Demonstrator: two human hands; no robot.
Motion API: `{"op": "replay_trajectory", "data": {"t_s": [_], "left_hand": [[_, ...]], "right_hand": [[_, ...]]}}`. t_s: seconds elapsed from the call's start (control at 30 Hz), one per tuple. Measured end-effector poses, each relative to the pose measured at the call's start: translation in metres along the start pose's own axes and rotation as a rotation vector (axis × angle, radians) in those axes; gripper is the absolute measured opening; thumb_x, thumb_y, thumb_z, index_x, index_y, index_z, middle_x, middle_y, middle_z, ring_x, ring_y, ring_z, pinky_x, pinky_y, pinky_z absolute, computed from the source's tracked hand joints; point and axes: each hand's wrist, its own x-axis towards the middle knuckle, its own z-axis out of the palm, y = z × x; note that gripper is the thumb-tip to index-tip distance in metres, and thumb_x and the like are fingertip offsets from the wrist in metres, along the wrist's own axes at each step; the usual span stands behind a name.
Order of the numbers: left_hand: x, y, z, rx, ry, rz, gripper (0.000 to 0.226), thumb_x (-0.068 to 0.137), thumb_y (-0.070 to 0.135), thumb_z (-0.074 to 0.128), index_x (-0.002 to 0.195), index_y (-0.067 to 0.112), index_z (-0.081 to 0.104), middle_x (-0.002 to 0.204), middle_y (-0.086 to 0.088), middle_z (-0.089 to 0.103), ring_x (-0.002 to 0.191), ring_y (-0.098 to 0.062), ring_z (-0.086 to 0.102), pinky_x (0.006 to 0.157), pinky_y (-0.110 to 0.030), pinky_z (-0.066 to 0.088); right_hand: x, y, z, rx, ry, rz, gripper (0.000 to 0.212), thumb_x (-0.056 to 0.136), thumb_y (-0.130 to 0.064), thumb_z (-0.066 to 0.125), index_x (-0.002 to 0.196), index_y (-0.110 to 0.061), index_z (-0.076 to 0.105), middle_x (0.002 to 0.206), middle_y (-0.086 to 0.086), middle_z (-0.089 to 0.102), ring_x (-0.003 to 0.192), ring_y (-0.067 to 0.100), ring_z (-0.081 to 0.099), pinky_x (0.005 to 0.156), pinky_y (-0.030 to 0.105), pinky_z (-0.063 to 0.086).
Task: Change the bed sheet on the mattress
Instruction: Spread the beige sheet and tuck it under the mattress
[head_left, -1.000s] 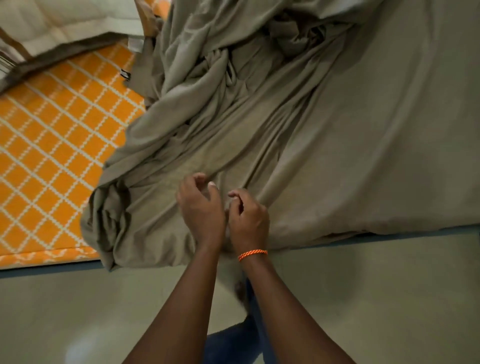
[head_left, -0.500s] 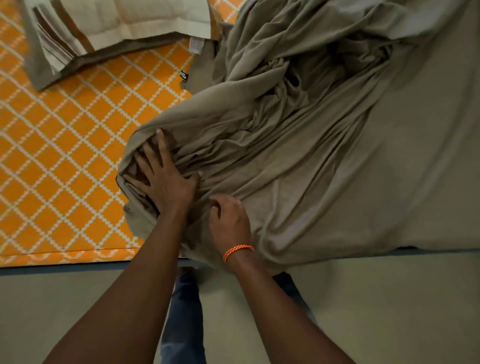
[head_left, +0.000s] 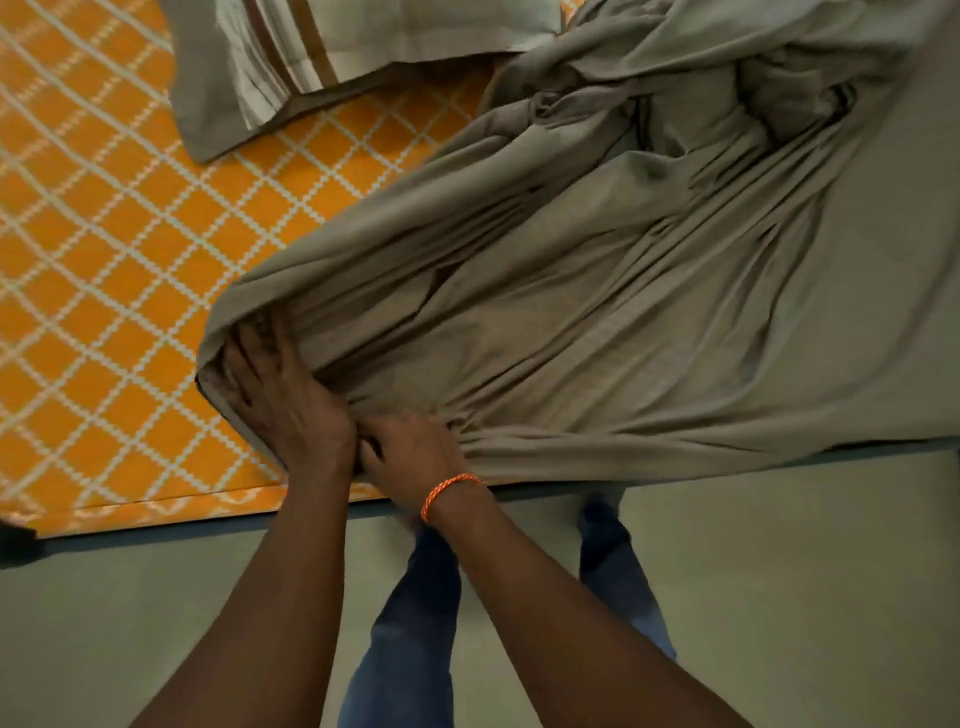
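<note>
Orange sheet (head_left: 104, 260) partly covered by grey sheet (head_left: 571, 312). Left hand (head_left: 280, 400) flat, fingers tucked under fold; right hand (head_left: 410, 452) gripping bunched edge.

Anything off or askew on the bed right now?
Yes: the grey sheet is bunched in folds, covering only the right side; the orange patterned sheet stays exposed on the left. A striped pillow lies askew on it.

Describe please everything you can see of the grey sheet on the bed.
The grey sheet is plain, soft-looking cloth, heavily creased. It covers the right part of the bed, bunched in a knotted heap near the top, leaving the orange patterned sheet bare to the left. The left hand presses into its gathered edge; the right hand grips folds near the bed's edge.
</note>
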Motion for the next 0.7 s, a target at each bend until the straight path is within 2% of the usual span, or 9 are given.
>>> {"op": "replay_trajectory", "data": {"t_s": [0.07, 0.17, 0.2, 0.27, 0.33, 0.43, 0.5, 0.6, 0.7], "left_hand": [[0.002, -0.02, -0.012, 0.042, -0.004, -0.118, 0.098, 0.081, 0.016, 0.069, 0.165, 0.027, 0.019, 0.173, -0.01, 0.016, 0.16, -0.034, 0.012, 0.127, -0.066, 0.008], [0.017, -0.065, -0.027, 0.18, 0.017, -0.249, 0.094, 0.085, 0.045, 0.067, 0.163, 0.018, 0.022, 0.174, -0.01, 0.015, 0.162, -0.028, 0.004, 0.119, -0.079, 0.004], [0.024, -0.083, -0.03, 0.197, -0.008, -0.287, 0.097, 0.084, 0.052, 0.068, 0.163, 0.018, 0.022, 0.174, -0.01, 0.015, 0.162, -0.027, 0.003, 0.118, -0.081, 0.004], [0.033, -0.105, -0.035, 0.16, -0.128, -0.352, 0.094, 0.082, 0.052, 0.073, 0.159, 0.018, 0.031, 0.17, -0.011, 0.025, 0.161, -0.031, 0.01, 0.116, -0.082, 0.006], [0.035, -0.11, -0.04, 0.084, -0.207, -0.362, 0.081, 0.081, 0.043, 0.077, 0.151, 0.02, 0.043, 0.161, -0.014, 0.04, 0.155, -0.034, 0.024, 0.117, -0.078, 0.008], [0.031, -0.092, -0.042, 0.092, -0.197, -0.225, 0.083, 0.076, 0.046, 0.082, 0.148, 0.024, 0.046, 0.154, -0.015, 0.042, 0.148, -0.037, 0.031, 0.116, -0.073, 0.016], [0.028, -0.075, -0.045, 0.051, -0.103, -0.158, 0.079, 0.073, 0.046, 0.079, 0.142, 0.025, 0.047, 0.15, -0.017, 0.04, 0.14, -0.04, 0.037, 0.111, -0.068, 0.025], [0.033, -0.051, -0.05, -0.047, 0.054, 0.016, 0.063, 0.079, 0.034, 0.065, 0.138, 0.02, 0.048, 0.147, -0.017, 0.043, 0.134, -0.041, 0.044, 0.106, -0.06, 0.038], [0.055, -0.04, -0.04, -0.114, -0.013, 0.172, 0.068, 0.082, 0.022, 0.064, 0.148, 0.025, 0.046, 0.154, -0.01, 0.042, 0.144, -0.038, 0.036, 0.116, -0.06, 0.031]], "right_hand": [[-0.008, -0.009, 0.02, -0.035, -0.187, -0.041, 0.029, 0.101, -0.042, 0.048, 0.1, -0.02, 0.066, 0.094, 0.012, 0.07, 0.084, 0.036, 0.064, 0.061, 0.039, 0.043], [-0.023, 0.001, 0.036, -0.176, -0.273, -0.147, 0.044, 0.099, -0.059, 0.052, 0.124, -0.023, 0.06, 0.118, 0.005, 0.065, 0.101, 0.033, 0.063, 0.072, 0.041, 0.051], [-0.025, 0.005, 0.039, -0.209, -0.283, -0.175, 0.046, 0.097, -0.058, 0.055, 0.127, -0.024, 0.059, 0.121, 0.004, 0.063, 0.103, 0.032, 0.063, 0.075, 0.042, 0.054], [-0.027, 0.008, 0.039, -0.217, -0.275, -0.166, 0.042, 0.097, -0.056, 0.053, 0.12, -0.022, 0.063, 0.11, 0.004, 0.066, 0.095, 0.032, 0.064, 0.074, 0.044, 0.055], [-0.028, -0.001, 0.041, -0.159, -0.216, -0.092, 0.045, 0.102, -0.059, 0.044, 0.104, -0.021, 0.067, 0.094, 0.002, 0.067, 0.083, 0.026, 0.062, 0.07, 0.042, 0.052], [-0.026, -0.019, 0.042, 0.055, -0.055, 0.062, 0.043, 0.11, -0.046, 0.039, 0.083, -0.019, 0.06, 0.078, 0.0, 0.061, 0.074, 0.019, 0.054, 0.067, 0.041, 0.045], [-0.015, -0.026, 0.039, 0.148, 0.093, 0.123, 0.031, 0.108, -0.031, 0.047, 0.086, -0.017, 0.063, 0.084, 0.001, 0.063, 0.081, 0.017, 0.055, 0.073, 0.036, 0.044], [0.011, -0.029, 0.032, 0.243, 0.311, 0.237, 0.017, 0.1, -0.017, 0.057, 0.102, -0.014, 0.073, 0.096, 0.003, 0.072, 0.089, 0.016, 0.063, 0.078, 0.028, 0.046], [0.049, -0.028, 0.028, 0.459, 0.453, 0.374, 0.02, 0.097, -0.021, 0.057, 0.11, -0.019, 0.073, 0.1, -0.001, 0.074, 0.09, 0.016, 0.069, 0.082, 0.032, 0.056]]}}
